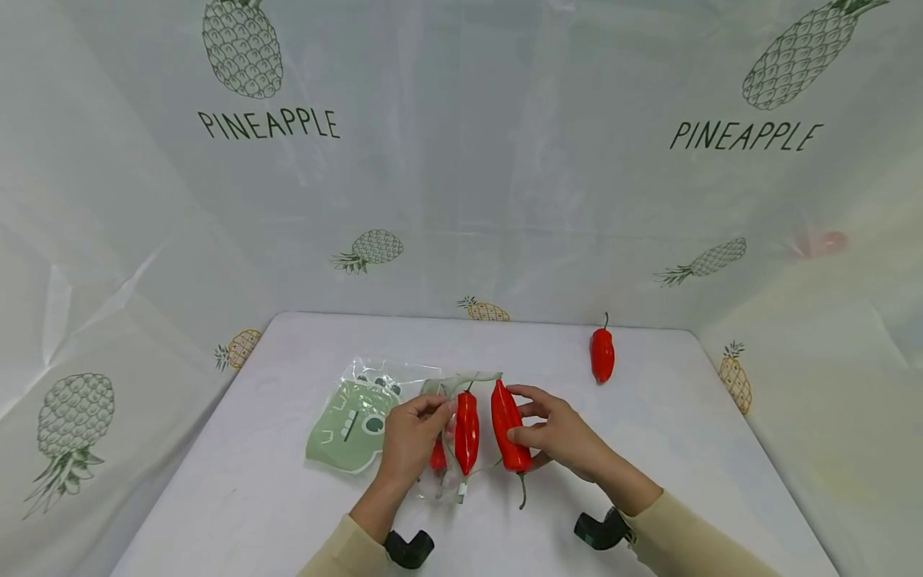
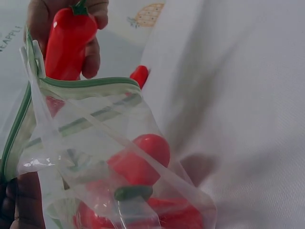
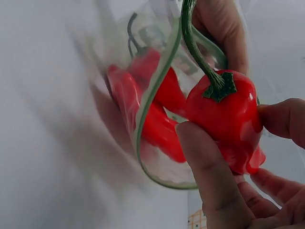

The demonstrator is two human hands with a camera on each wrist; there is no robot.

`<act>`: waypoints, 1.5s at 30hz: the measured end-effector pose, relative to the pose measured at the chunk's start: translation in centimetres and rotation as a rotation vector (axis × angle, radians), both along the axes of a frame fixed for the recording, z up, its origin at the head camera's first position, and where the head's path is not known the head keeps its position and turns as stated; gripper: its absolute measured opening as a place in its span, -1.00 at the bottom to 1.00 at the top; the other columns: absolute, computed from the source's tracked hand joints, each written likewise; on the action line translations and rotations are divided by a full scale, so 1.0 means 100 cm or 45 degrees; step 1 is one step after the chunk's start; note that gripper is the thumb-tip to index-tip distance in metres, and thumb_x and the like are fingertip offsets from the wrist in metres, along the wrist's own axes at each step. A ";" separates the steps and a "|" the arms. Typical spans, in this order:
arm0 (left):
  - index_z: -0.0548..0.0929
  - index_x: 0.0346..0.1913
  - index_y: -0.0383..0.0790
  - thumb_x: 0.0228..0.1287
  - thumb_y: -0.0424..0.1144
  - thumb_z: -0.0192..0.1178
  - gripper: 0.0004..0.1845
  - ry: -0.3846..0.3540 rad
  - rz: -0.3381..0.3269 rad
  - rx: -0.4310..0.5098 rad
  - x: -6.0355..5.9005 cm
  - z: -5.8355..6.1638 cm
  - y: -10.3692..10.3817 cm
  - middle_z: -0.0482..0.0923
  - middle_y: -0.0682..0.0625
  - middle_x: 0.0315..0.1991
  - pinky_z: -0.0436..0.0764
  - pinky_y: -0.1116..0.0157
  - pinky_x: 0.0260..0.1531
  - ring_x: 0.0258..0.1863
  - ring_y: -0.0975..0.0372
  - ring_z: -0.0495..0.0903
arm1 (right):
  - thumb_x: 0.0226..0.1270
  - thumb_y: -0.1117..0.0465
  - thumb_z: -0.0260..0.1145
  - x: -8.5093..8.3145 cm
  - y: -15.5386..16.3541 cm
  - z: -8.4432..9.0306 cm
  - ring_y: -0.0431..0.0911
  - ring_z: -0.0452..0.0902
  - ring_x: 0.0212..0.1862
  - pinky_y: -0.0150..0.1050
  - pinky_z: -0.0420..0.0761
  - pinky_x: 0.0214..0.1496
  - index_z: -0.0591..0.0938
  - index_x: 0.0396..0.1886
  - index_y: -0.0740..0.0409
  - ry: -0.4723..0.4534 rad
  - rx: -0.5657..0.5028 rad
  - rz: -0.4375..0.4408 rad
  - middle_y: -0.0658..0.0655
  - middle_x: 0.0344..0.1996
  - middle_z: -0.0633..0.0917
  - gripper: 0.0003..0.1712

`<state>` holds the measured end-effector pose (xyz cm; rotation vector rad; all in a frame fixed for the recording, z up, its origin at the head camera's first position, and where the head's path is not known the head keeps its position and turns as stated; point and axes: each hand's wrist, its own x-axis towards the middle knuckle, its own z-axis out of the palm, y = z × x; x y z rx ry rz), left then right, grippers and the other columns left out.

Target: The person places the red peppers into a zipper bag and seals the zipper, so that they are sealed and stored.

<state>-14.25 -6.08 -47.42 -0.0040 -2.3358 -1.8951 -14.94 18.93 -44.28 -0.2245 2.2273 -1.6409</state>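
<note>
Held pepper (image 1: 508,433) pinched in right hand's (image 1: 558,433) grip | clear bag (image 1: 346,437) at nine o'clock, left hand (image 1: 413,437) pinching it | step: apparently bagging; next likely calls for lowering it inside | loose pepper (image 1: 602,355) at two o'clock, far bench (image 1: 685,449) edge

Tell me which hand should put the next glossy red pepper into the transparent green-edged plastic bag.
The right hand seems better placed: it holds a red pepper by the open mouth of the bag, while the left hand grips the bag's edge.
</note>
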 end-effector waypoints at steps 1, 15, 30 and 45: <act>0.84 -0.08 -0.20 0.41 -0.19 0.41 -0.83 0.003 0.001 -0.003 0.000 0.000 0.000 0.76 -0.02 -0.41 0.68 0.44 -0.39 -0.42 0.23 0.65 | 0.25 0.25 0.55 0.000 -0.002 -0.001 0.09 0.72 -0.07 0.07 0.81 -0.34 0.36 0.58 0.10 -0.007 -0.003 0.010 0.35 0.16 0.61 -0.08; 0.84 -0.10 -0.20 0.40 -0.19 0.43 -0.84 -0.040 -0.054 0.045 0.003 0.003 0.004 0.74 -0.06 -0.42 0.68 0.44 -0.40 -0.45 0.20 0.67 | 0.29 0.26 0.49 -0.010 -0.030 -0.008 0.05 0.73 -0.13 0.04 0.80 -0.38 0.38 0.56 0.13 -0.005 -0.032 -0.006 0.32 0.10 0.63 -0.15; 0.83 -0.06 -0.23 0.41 -0.13 0.42 -0.77 -0.061 -0.221 0.076 0.015 0.010 0.011 0.74 -0.10 -0.43 0.72 0.40 -0.40 -0.50 0.19 0.70 | 0.36 0.26 0.43 -0.015 -0.062 -0.023 -0.02 0.77 -0.22 0.01 0.80 -0.38 0.37 0.56 0.09 0.090 -0.162 -0.295 0.37 0.15 0.64 -0.20; 0.85 -0.10 -0.25 0.38 -0.19 0.44 -0.81 -0.032 -0.180 0.107 0.008 0.017 0.013 0.77 -0.10 -0.42 0.70 0.41 -0.37 -0.44 0.22 0.71 | 0.35 0.31 0.41 -0.003 -0.083 -0.031 -0.05 0.79 -0.19 -0.01 0.81 -0.36 0.37 0.56 0.15 0.165 -0.103 -0.276 0.38 0.20 0.65 -0.20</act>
